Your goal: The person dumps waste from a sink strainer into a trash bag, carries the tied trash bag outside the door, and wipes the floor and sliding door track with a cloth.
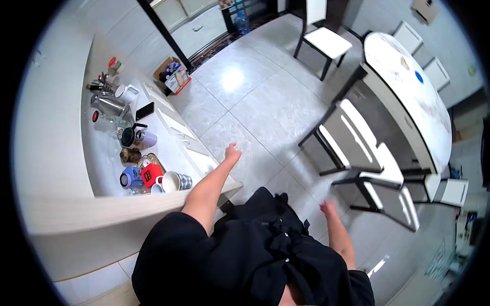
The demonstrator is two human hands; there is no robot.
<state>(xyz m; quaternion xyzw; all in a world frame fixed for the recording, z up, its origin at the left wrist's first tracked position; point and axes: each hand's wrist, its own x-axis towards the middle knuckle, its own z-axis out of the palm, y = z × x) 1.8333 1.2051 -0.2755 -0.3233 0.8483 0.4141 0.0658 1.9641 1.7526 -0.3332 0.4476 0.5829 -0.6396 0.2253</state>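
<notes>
My left hand (233, 153) hangs over the tiled floor, just right of the sideboard counter, with its fingers loosely bent and apart and nothing visible in them. Lower right, my right hand (329, 207) is slightly blurred beside my body; its fingers look loose and hold nothing visible. The closest things to the left hand stand on the counter (176, 136): a patterned white cup (173, 181), a red box (151, 175), a lilac tumbler (148, 138) and a dark phone (145, 111). Neither hand touches any of these.
Farther back on the counter are a steel jug (108, 103) and a white mug (126, 93). An open carton (176, 79) sits on the floor. To the right, white-and-dark chairs (352, 137) surround a marble-topped table (431, 109). A water bottle (241, 23) stands by the far doorway.
</notes>
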